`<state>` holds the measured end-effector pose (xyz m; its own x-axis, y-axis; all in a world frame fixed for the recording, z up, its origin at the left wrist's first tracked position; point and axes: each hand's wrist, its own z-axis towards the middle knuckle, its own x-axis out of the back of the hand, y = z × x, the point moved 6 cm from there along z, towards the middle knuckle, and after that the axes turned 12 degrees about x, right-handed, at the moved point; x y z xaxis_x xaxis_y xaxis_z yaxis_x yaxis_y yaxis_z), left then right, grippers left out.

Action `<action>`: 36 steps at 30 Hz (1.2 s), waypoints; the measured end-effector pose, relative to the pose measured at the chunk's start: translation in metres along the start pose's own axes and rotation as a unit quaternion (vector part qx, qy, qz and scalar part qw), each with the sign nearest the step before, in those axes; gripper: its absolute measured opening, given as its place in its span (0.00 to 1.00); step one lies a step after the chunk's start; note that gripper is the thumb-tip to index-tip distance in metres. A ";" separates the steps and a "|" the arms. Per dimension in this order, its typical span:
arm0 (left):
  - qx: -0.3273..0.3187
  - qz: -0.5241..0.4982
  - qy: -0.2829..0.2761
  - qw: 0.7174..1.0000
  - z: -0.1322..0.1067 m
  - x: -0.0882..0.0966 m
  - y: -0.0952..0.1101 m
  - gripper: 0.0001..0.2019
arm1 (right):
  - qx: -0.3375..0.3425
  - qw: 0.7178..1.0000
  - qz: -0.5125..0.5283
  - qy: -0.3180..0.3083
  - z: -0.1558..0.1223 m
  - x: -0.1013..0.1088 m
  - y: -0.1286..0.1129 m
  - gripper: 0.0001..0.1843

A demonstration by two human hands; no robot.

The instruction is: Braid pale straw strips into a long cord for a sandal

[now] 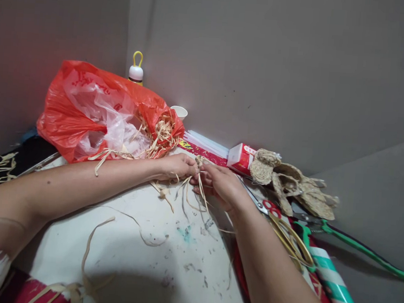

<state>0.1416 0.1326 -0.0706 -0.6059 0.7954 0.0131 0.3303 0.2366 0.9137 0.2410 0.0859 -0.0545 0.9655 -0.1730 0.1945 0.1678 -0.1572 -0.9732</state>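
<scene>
Both hands meet over the white tabletop (139,258), pinching a small piece of straw weaving (199,159). My left hand (179,166) grips it from the left, with thumb and forefinger closed. From the right, my right hand (222,185) holds the same piece between its fingertips. Loose pale straw strands (203,195) hang from it toward the table. Much of the weaving is hidden behind the fingers. Cut straw scraps (164,192) lie under my left wrist, and a longer strand (90,240) curls nearer to me.
Behind my left arm sits a red plastic bag (74,128) with straw spilling out. A bottle (136,73) and a white cup (179,112) stand behind. Right of my hands are a red box (241,156), woven straw pieces (290,180), scissors (292,241), green-handled cutters (361,250) and a striped roll (337,288).
</scene>
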 end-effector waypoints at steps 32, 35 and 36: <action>0.092 0.112 -0.013 0.989 -0.009 -0.005 0.012 0.12 | -0.042 0.995 0.050 -0.080 -0.002 -0.008 0.019 0.09; 0.114 0.083 -0.014 0.990 -0.011 -0.012 0.010 0.11 | -0.043 0.993 0.073 -0.078 -0.004 -0.010 0.019 0.11; 0.117 0.078 -0.009 0.990 -0.012 -0.014 0.009 0.12 | -0.044 0.992 0.083 -0.080 -0.005 -0.011 0.019 0.13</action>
<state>0.1447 0.1166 -0.0582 -0.5220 0.8419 0.1367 0.5788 0.2319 0.7818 0.2325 0.0805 -0.0743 0.9989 -0.0476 0.0029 -0.0079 -0.2250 -0.9743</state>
